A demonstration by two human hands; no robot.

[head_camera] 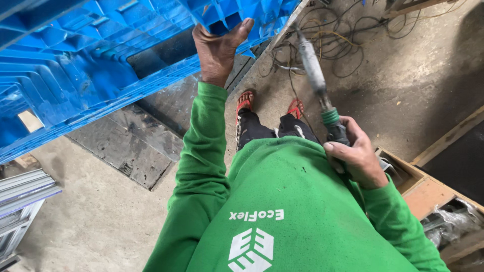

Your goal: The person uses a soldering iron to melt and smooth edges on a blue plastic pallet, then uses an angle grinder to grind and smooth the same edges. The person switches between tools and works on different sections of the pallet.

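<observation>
My left hand (218, 48) is raised and grips the edge of a large blue plastic pallet (96, 55), which is tilted up off the floor at the upper left. My right hand (355, 153) is closed around the dark handle of a long grey hand tool (315, 70) with a green band near the grip. The tool's shaft points up and away toward the pallet's edge, and its tip is out of sight. Both arms are in green sleeves. My feet in red sandals (245, 100) stand on the concrete below.
Dark metal plates (126, 143) lie on the concrete floor under the pallet. A tangle of cables (333, 40) spreads at the top centre. A wooden crate (428, 194) with plastic wrap sits at the right. Grey metal profiles (20, 194) lie at the left edge.
</observation>
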